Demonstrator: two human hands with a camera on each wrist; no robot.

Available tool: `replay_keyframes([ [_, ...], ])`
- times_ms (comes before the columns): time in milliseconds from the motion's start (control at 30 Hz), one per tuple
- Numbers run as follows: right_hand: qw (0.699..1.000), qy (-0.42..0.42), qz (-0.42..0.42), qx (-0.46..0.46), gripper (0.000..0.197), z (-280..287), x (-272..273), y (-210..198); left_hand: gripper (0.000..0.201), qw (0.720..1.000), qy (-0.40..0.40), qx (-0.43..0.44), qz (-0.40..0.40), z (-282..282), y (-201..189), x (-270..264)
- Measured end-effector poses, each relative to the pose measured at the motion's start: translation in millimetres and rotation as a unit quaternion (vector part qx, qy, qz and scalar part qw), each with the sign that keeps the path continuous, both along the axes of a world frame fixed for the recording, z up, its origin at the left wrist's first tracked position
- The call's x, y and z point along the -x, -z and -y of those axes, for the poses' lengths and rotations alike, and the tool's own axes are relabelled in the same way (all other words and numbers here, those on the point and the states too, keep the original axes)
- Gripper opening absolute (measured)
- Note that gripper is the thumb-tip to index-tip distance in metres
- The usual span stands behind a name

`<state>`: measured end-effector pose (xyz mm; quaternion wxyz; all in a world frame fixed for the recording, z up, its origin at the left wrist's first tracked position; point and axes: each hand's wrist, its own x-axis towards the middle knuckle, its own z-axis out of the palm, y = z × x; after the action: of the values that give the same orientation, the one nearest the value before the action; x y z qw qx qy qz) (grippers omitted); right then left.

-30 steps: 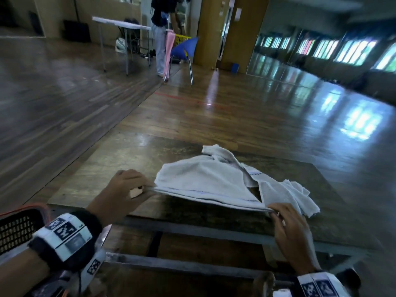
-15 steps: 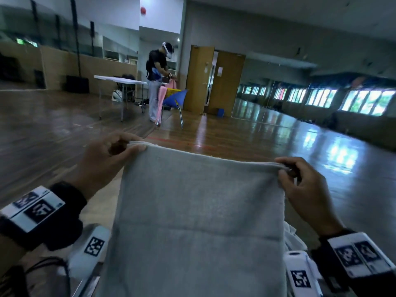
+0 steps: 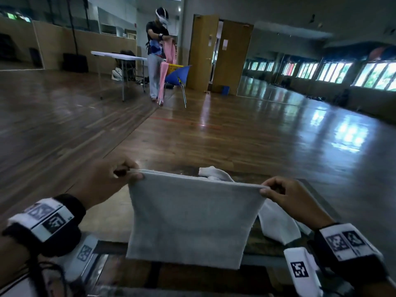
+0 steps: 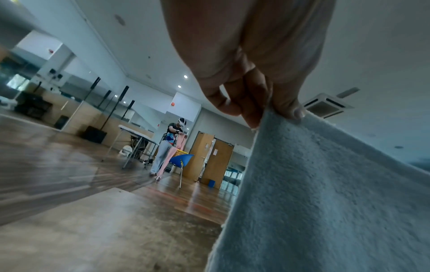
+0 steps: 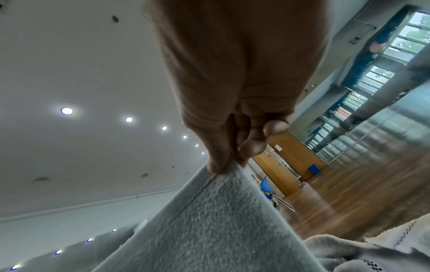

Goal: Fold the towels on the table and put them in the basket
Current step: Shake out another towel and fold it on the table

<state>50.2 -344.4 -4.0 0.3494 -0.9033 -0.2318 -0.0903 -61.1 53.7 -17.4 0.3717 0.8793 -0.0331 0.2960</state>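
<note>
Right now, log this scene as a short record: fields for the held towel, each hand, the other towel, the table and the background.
held towel: grey towel, hanging flat, held up by its top corners above the near table edge
left hand: left hand pinches the top left corner
right hand: right hand pinches the top right corner
other towel: white towel, crumpled on the table behind the held one
table: dark worn table
basket: not in view near the hands
background: another person holding pink cloth beside a blue chair
</note>
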Motion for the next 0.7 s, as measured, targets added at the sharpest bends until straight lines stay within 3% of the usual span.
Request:
replay_keyframes([
  [200,0.999,0.017,0.034,0.037,0.012,-13.7,-8.2,25.3,0.016,0.996,-0.004,-0.079,-0.044,-14.7,33.7,-11.2],
  [333,0.999,0.021,0.036,0.001,0.013,-17.2,-13.0,48.9,0.02,0.998,0.005,-0.043,-0.055,-18.6,56.2,-23.6],
  [467,0.998,0.038,0.025,-0.046,0.015,-17.2,-23.2,87.1,0.019,0.993,0.019,-0.066,-0.091,-15.1,84.6,-30.7],
  [600,0.986,0.056,-0.133,-0.085,0.016,-18.2,-31.3,144.1,0.013,0.967,0.07,-0.122,-0.21,-11.2,104.9,-31.9],
  [700,0.97,0.052,-0.225,-0.079,0.014,-20.3,-36.1,161.1,0.015,0.962,0.058,-0.065,-0.258,-10.3,112.7,-34.3],
])
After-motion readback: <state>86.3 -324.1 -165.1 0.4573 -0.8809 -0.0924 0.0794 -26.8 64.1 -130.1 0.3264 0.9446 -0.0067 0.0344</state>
